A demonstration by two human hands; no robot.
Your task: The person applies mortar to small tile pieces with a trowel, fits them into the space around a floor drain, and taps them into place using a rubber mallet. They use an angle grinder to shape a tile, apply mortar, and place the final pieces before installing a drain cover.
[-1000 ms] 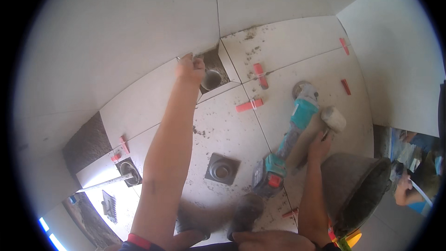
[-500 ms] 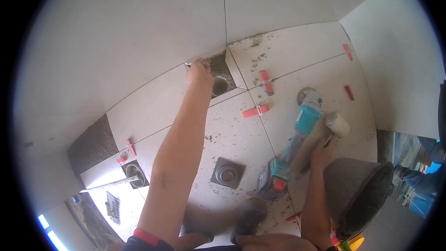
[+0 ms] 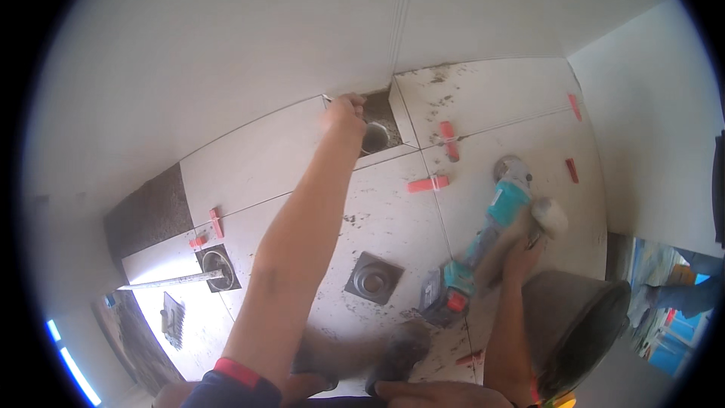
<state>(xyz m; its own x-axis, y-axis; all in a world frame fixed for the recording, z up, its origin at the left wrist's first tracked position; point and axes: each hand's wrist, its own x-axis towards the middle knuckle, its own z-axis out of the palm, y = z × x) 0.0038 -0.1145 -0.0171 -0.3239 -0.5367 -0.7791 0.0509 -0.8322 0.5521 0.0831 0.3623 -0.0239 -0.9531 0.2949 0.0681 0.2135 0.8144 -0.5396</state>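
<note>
My left hand (image 3: 345, 113) reaches to the square cutout (image 3: 385, 106) beside the wall, where a round pipe mouth (image 3: 376, 137) shows. Its fingers are pinched at the cutout's upper-left edge; what they grip is too small and hidden to name. My right hand (image 3: 519, 258) is closed on the handle of a white-headed rubber mallet (image 3: 550, 215), just right of a teal cordless angle grinder (image 3: 507, 204) lying on the tiles. A square metal drain fitting (image 3: 367, 281) lies between my left forearm and the grinder. Red levelling wedges (image 3: 427, 183) sit along several joints.
A dark bucket (image 3: 572, 317) leans at lower right. A notched trowel (image 3: 174, 317) and a long pale bar (image 3: 162, 282) across another drain hole lie at left. Walls (image 3: 264, 45) border the tiles. Beyond the right wall are blurred legs (image 3: 687, 295), apparently another person's, among clutter.
The view has shifted, so the floor sits further right and slightly lower. My left hand stays at the cutout, my right on the mallet. The figure at far right has changed posture.
</note>
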